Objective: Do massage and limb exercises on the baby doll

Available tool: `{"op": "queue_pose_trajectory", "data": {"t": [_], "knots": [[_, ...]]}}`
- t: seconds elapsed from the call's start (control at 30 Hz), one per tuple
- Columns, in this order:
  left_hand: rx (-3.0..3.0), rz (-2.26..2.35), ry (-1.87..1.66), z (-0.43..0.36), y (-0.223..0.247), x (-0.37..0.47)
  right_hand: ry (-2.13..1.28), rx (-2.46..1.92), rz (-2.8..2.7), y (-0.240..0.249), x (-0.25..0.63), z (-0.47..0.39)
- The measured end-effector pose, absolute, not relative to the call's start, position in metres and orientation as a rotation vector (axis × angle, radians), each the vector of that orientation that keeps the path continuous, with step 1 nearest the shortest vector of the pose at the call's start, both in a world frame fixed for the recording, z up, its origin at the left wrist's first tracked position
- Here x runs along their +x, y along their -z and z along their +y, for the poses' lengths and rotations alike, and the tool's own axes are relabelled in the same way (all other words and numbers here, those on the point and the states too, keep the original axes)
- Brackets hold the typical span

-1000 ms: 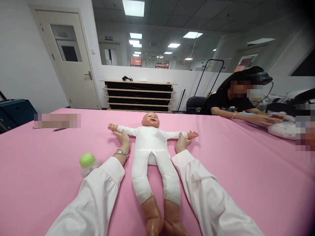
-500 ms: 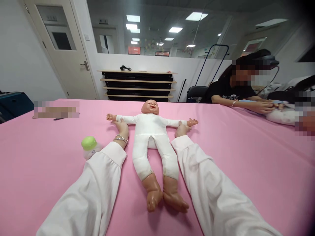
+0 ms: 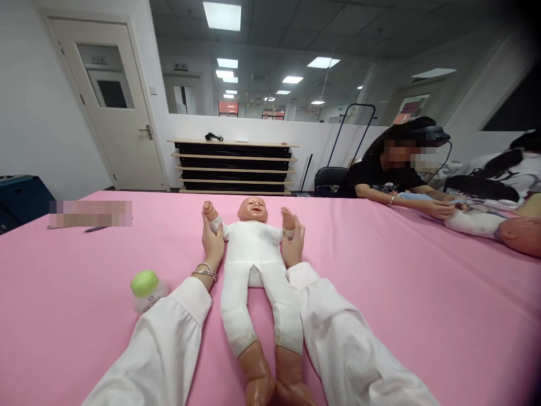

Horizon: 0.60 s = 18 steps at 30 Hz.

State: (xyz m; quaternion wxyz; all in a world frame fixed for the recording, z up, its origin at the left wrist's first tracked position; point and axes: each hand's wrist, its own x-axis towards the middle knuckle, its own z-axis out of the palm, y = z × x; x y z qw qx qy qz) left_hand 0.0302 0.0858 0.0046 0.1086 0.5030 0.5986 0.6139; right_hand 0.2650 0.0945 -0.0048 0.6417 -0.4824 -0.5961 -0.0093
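A baby doll (image 3: 253, 245) with a white cloth body lies face up on the pink table cover (image 3: 380, 293), its bare feet toward me. My left hand (image 3: 212, 239) is closed around the doll's forearm on the left, below its small fist. On the other side my right hand (image 3: 293, 242) grips the doll's other forearm near the wrist. Both doll arms are bent, with the hands raised beside the head. A clear jar with a green lid (image 3: 144, 283) stands left of my left sleeve, which partly hides it.
At the right a person in a black shirt (image 3: 391, 175) handles a second doll (image 3: 477, 223) at the table edge. A blurred flat item (image 3: 91, 214) and a dark thin object (image 3: 96, 229) lie at far left. Behind the table stands a low shelf (image 3: 232, 168).
The doll's arms were stretched out sideways; my hands have brought them inward and up beside its head. The camera view has tilted up, so the table sits lower in the picture.
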Motion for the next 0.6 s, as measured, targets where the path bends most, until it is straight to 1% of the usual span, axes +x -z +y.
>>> {"op": "queue_pose_trajectory", "data": {"t": [0.1, 0.17, 0.4, 0.6], "knots": [[1.733, 1.783, -1.692, 0.090, -0.003, 0.034, 0.124, -1.043, -1.697, 0.003, 0.258, 0.090], [1.915, 1.797, -1.582, 0.092, -0.003, 0.037, 0.177, -1.039, -1.803, 0.000, 0.256, 0.088], [2.300, 1.803, -1.300, 0.096, -0.004, 0.041, 0.253, -0.938, -1.951, -0.009, 0.256, 0.085], [2.401, 1.740, -1.197, 0.094, -0.007, 0.041, 0.198, -0.916, -1.968, -0.010, 0.253, 0.086]]}}
